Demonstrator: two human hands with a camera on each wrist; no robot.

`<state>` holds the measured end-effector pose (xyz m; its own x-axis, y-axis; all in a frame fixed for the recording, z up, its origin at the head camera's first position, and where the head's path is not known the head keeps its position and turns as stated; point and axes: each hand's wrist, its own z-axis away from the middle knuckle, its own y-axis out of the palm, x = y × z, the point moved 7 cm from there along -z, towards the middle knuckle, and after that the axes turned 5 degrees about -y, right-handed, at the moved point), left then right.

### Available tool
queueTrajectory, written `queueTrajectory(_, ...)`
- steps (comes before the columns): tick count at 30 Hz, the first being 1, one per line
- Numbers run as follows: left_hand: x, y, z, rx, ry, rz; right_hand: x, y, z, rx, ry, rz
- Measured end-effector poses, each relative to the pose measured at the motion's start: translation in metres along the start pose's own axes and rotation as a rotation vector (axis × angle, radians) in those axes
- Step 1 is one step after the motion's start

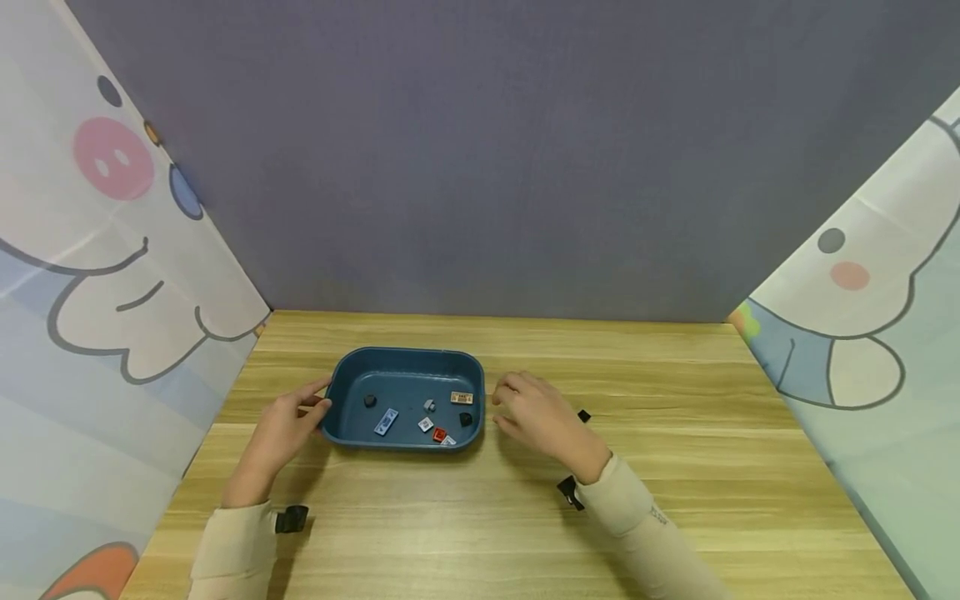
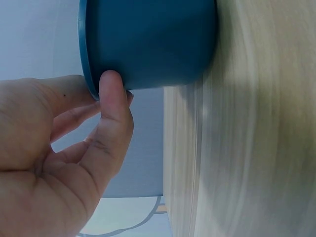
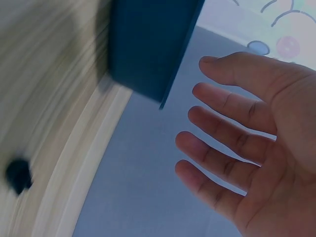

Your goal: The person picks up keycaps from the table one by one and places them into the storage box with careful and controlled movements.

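A dark blue, round-cornered tray (image 1: 405, 447) stands on the wooden table. Inside lie small pieces: a blue printed tile (image 1: 386, 422), a tan tile (image 1: 462, 398), a red tile (image 1: 439, 434), white tiles (image 1: 425, 424), a grey piece (image 1: 430, 406) and black pieces (image 1: 466, 419). My left hand (image 1: 281, 429) holds the tray's left end. In the left wrist view its thumb (image 2: 112, 94) presses the outer wall while other fingertips are partly hidden. Just off the tray's right end, my right hand (image 1: 536, 414) hovers with loosely bent, spread fingers (image 3: 212, 153) and an empty palm.
A small black thing (image 1: 584, 416) shows beyond the right wrist; the right wrist view has a blurred black object (image 3: 19, 175) on the table. A grey panel (image 1: 495, 167) closes the back. Cartoon-printed sheets (image 1: 855, 342) flank both sides. Black mounts (image 1: 292, 519) sit at the cuffs.
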<state>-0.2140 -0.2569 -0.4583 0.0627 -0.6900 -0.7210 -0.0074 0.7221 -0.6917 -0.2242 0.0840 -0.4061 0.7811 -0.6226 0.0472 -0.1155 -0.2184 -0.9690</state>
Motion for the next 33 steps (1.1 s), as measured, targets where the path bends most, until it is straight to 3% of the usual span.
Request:
queueTrajectory(10,-0.001,-0.001,0.0,-0.002,0.01,0.0,-0.032,0.0,0.033,-0.049,0.047,0.038)
queueTrajectory(18,-0.001,0.0,-0.002,0.003,0.007,0.003,-0.057,0.001,0.062,-0.055,0.101,-0.006)
queueTrajectory(26,-0.003,0.0,-0.001,0.01,0.001,0.013,-0.078,0.011,0.09,-0.013,0.165,0.018)
queueTrajectory(33,-0.001,0.0,-0.002,0.01,-0.007,-0.004,-0.089,0.014,0.102,-0.007,0.208,0.043)
